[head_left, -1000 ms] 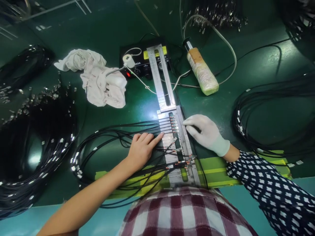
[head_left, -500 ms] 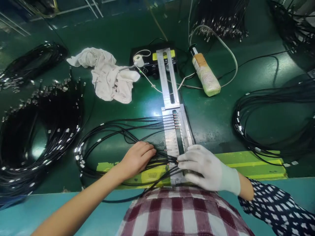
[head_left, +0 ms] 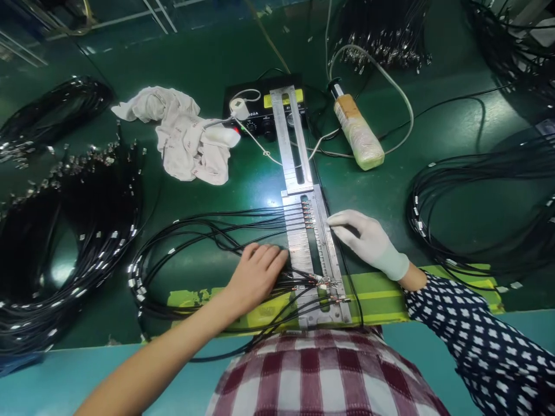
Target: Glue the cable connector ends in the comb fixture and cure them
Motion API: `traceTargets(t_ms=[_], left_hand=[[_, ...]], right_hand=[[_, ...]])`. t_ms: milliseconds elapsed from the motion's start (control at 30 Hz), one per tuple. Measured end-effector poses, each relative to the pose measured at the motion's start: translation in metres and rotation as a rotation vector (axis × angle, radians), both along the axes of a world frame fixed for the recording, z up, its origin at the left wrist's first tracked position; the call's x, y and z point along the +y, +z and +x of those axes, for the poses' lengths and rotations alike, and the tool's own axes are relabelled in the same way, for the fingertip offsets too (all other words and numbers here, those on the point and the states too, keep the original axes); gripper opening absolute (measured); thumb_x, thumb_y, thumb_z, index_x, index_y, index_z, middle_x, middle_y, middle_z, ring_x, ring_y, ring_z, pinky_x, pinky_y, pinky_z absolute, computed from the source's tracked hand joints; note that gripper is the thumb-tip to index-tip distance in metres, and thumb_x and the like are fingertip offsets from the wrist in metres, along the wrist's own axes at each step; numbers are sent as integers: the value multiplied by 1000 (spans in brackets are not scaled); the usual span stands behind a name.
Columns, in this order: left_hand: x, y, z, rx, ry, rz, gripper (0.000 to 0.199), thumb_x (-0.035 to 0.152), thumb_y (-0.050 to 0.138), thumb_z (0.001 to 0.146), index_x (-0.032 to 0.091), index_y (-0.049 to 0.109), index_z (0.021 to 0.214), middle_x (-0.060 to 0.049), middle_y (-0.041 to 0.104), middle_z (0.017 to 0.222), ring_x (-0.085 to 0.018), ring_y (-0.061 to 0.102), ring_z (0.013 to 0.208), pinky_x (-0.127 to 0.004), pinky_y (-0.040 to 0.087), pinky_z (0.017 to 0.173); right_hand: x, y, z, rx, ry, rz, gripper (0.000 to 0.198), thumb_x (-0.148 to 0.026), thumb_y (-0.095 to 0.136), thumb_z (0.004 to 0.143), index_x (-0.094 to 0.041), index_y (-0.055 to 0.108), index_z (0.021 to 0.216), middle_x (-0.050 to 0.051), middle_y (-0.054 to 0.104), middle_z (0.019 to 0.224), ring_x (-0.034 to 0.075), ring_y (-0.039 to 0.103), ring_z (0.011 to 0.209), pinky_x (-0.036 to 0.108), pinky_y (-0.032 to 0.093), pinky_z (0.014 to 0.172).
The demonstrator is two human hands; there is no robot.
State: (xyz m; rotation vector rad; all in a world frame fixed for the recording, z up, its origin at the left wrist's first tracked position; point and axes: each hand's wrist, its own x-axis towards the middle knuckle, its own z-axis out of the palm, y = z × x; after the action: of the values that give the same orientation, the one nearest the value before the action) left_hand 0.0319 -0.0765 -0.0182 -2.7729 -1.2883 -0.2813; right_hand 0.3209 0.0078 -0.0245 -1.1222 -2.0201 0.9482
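My bare left hand [head_left: 259,273] lies over a bundle of black cables [head_left: 299,282], fingers bent down around them. Their stripped, metal-tipped ends fan out across the near end of a slotted metal fixture [head_left: 298,249]. Farther up the fixture, several black cables [head_left: 264,219] sit in its slots, with reddish tips showing in the opening. My right hand [head_left: 368,238], in a white glove, is at the fixture's right edge. Its forefinger and thumb are apart, with nothing visible between them; the fingertips are close to the metal edge, and whether they touch it I cannot tell.
A black control box [head_left: 264,110] stands behind the fixture, near a crumpled white cloth [head_left: 186,141] and a wrapped bottle [head_left: 359,133]. Coiled black cables lie at left [head_left: 87,254] and right [head_left: 416,214]. Yellow-green tape [head_left: 381,294] runs along the table's front edge.
My right hand has left the loose cable ends and moved up and right to the fixture's edge, uncovering those ends. My left hand has shifted slightly right along the cables.
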Motion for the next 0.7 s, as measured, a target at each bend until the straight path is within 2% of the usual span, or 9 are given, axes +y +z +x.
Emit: traceTargets(t_ms=[100,167,233,333,500,600,700], left_hand=[[5,4,8,-190,-79,-220,36,11,43,94,12,52,129,-12,64,112,-21,54,99,-36,43,86],[13,9,13,-270,-37,-357,46,10,40,93,13,44,138,-13,60,117,-22,52,101,-36,44,85],[22,12,19,-243,37,-433,58,13,41,89,14,36,147,-13,57,117,-24,50,100,-39,45,84],[32,12,26,-74,93,-424,70,17,46,83,11,32,151,-14,55,110,-27,47,97,-42,44,80],[37,11,30,152,46,-319,71,20,47,84,6,32,152,-13,56,105,-28,46,93,-41,40,73],[39,13,29,180,33,-311,71,18,47,82,6,33,151,-13,57,104,-27,47,92,-40,40,73],[37,18,27,106,32,-335,72,15,47,81,7,31,150,-12,57,104,-27,49,92,-39,41,74]], right_hand=[[-2,-2,-4,18,20,3,17,-24,55,97,-26,70,104,2,72,107,21,66,102,39,53,94],[-3,-2,-5,31,17,-14,17,-23,55,97,-25,70,103,2,72,106,21,66,101,38,53,94],[-2,-1,-4,36,17,-28,17,-23,55,96,-25,70,103,2,72,106,21,66,102,38,53,94],[0,0,-3,38,16,-43,18,-22,54,97,-25,70,103,3,71,106,21,66,102,39,53,94],[3,-1,-4,46,18,-58,16,-22,55,96,-24,71,99,2,72,102,21,66,98,37,52,91],[4,-2,-5,45,11,-63,16,-22,55,95,-23,71,97,2,72,100,20,66,96,36,52,89],[5,-3,-5,52,13,-54,16,-21,55,95,-23,71,98,2,72,101,20,66,98,37,51,91]])
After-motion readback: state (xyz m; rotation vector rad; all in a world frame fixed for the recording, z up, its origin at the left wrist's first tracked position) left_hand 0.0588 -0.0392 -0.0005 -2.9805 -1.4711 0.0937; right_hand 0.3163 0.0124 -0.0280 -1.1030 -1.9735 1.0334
